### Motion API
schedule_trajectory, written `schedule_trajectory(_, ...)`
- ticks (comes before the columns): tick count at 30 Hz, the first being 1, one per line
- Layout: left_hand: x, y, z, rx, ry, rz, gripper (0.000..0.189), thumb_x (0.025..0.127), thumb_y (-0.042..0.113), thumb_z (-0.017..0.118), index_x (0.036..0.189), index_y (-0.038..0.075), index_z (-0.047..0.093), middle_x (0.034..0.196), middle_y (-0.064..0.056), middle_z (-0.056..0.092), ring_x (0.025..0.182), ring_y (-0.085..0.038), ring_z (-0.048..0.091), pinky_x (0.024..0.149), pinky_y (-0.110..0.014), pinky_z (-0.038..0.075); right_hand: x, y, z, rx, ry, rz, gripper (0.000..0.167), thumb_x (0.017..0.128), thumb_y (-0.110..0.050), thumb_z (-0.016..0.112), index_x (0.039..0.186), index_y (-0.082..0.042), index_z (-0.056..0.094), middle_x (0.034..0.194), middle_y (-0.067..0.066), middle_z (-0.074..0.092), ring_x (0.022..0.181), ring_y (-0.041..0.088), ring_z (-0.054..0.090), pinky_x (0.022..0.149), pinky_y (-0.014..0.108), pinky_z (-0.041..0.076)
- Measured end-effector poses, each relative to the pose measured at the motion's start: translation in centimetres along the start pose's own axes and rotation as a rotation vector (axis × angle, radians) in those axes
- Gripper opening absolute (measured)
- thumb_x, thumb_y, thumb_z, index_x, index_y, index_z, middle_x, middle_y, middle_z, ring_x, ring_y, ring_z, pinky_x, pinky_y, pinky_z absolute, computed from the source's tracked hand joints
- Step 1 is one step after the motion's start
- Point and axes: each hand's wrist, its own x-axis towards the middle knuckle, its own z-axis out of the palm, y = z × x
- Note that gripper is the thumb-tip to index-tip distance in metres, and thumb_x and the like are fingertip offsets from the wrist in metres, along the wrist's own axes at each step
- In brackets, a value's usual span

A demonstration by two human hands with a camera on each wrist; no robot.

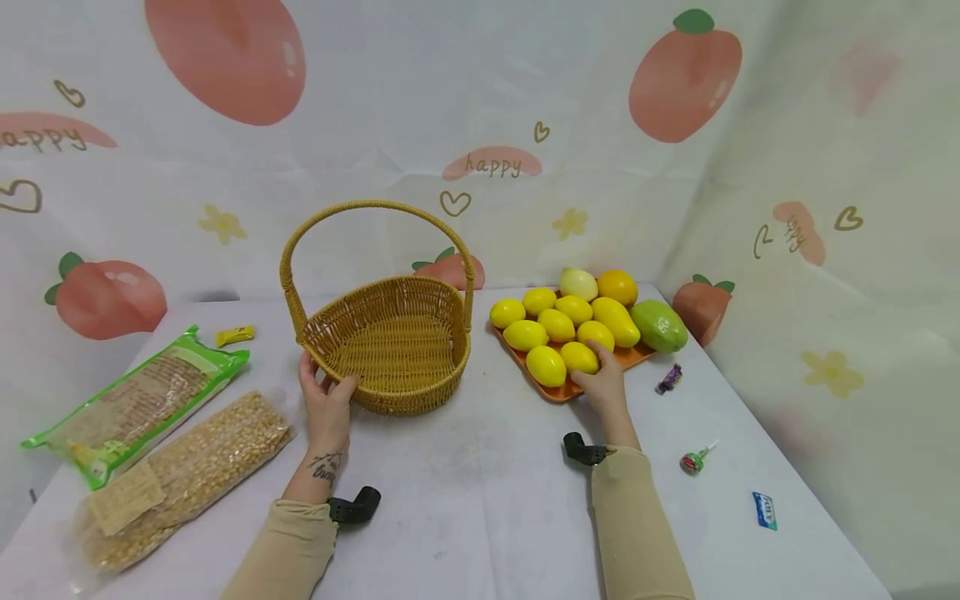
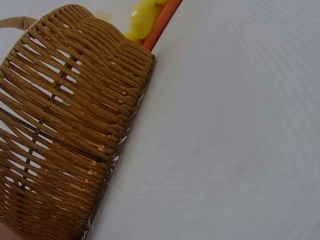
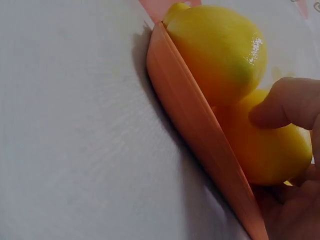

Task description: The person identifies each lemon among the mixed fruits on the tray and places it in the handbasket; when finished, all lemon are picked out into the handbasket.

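My right hand (image 1: 607, 390) pinches a lemon (image 1: 580, 357) on the tray (image 3: 192, 117); the basket (image 1: 408, 402) lies leftward, my left hand (image 1: 327, 406) gripping its side

Both arms wear plain beige fabric sleeves (image 1: 637, 525) and elbow-shaped black wrist cameras (image 1: 356, 507); dark script (image 1: 324, 472) (a tattoo) marks the left forearm.

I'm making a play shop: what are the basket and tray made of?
The basket looks like cane or plastic wicker, slightly glossy: thin strands weave with gaps. The tray seems smooth, dull plastic, though I can't be sure: its rim shows no grain.
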Motion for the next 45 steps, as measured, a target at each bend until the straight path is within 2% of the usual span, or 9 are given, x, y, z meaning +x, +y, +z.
schedule_trajectory(4,0.0,-0.1,0.0,0.007,0.0,-0.002,0.084,0.081,-0.004,0.048,0.149,0.023,0.006,0.15,-0.006,0.011,0.133,-0.03,0.024,0.085,-0.022,0.036,0.1,0.1,0.1,-0.041,-0.007,-0.018,0.07,0.077,-0.003,0.06,0.142,-0.011,0.035,0.143,0.015,0.036,0.121,0.029,0.036,0.102,0.046,0.034)
schedule_trajectory(7,0.0,-0.2,0.0,0.006,0.004,0.009,0.084,0.08,-0.005,0.047,0.149,0.021,0.007,0.15,-0.008,0.012,0.132,-0.031,0.025,0.085,-0.021,0.037,0.1,0.0,0.1,-0.028,0.019,-0.002,0.07,0.078,-0.006,0.062,0.142,-0.011,0.035,0.145,0.015,0.034,0.125,0.03,0.034,0.104,0.047,0.032)
schedule_trajectory(12,0.1,-0.2,0.0,0.008,0.005,0.014,0.084,0.08,-0.005,0.047,0.149,0.021,0.008,0.15,-0.008,0.013,0.131,-0.031,0.026,0.084,-0.021,0.037,-0.1,-0.5,-0.2,0.095,0.092,0.034,0.068,0.078,-0.008,0.064,0.141,-0.013,0.037,0.146,0.012,0.032,0.129,0.029,0.031,0.108,0.045,0.028)
schedule_trajectory(15,0.1,-0.2,0.0,0.012,0.001,0.014,0.083,0.08,-0.005,0.048,0.149,0.021,0.008,0.15,-0.008,0.013,0.131,-0.031,0.026,0.084,-0.022,0.037,-0.4,-1.1,-0.3,0.197,0.102,0.028,0.067,0.077,-0.003,0.064,0.139,-0.016,0.04,0.145,0.007,0.034,0.127,0.026,0.032,0.108,0.042,0.03)
schedule_trajectory(21,0.1,-0.1,-0.3,0.026,0.012,0.017,0.084,0.08,-0.005,0.049,0.149,0.019,0.009,0.149,-0.009,0.014,0.129,-0.032,0.026,0.086,-0.028,0.035,-1.4,-3.5,0.3,0.358,0.021,-0.037,0.07,0.076,0.006,0.061,0.139,-0.015,0.04,0.142,0.0,0.036,0.121,0.018,0.035,0.099,0.031,0.039)
schedule_trajectory(27,0.2,-0.1,-0.2,0.026,0.0,0.001,0.083,0.08,-0.003,0.05,0.149,0.019,0.01,0.149,-0.008,0.013,0.129,-0.031,0.025,0.087,-0.028,0.035,-3.2,-6.2,1.3,0.422,-0.106,-0.155,0.068,0.075,0.011,0.06,0.137,-0.007,0.039,0.135,0.002,0.039,0.114,0.016,0.038,0.086,0.019,0.043)
schedule_trajectory(35,0.2,-0.3,-0.1,0.042,0.019,0.024,0.08,0.079,-0.004,0.051,0.147,0.016,0.015,0.148,-0.008,0.015,0.127,-0.032,0.026,0.083,-0.027,0.037,-5.7,-9.7,5.8,0.497,-0.332,-0.264,0.068,0.072,0.013,0.062,0.134,-0.002,0.039,0.13,0.006,0.04,0.105,0.021,0.041,0.08,0.023,0.045)
schedule_trajectory(40,0.1,-0.3,-0.2,0.054,0.018,0.032,0.08,0.079,-0.004,0.051,0.147,0.016,0.015,0.148,-0.008,0.015,0.127,-0.032,0.027,0.085,-0.03,0.036,-6.0,-12.1,10.1,0.483,-0.446,-0.312,0.066,0.072,0.008,0.064,0.134,-0.005,0.042,0.13,0.01,0.043,0.104,0.022,0.044,0.083,0.029,0.043)
schedule_trajectory(45,0.0,-0.3,-0.2,0.064,0.017,0.026,0.08,0.08,-0.003,0.051,0.148,0.016,0.014,0.149,-0.008,0.015,0.128,-0.031,0.026,0.086,-0.031,0.035,-6.1,-14.8,14.7,0.437,-0.501,-0.372,0.065,0.071,0.007,0.065,0.132,-0.003,0.045,0.13,0.013,0.047,0.101,0.021,0.048,0.081,0.031,0.043)
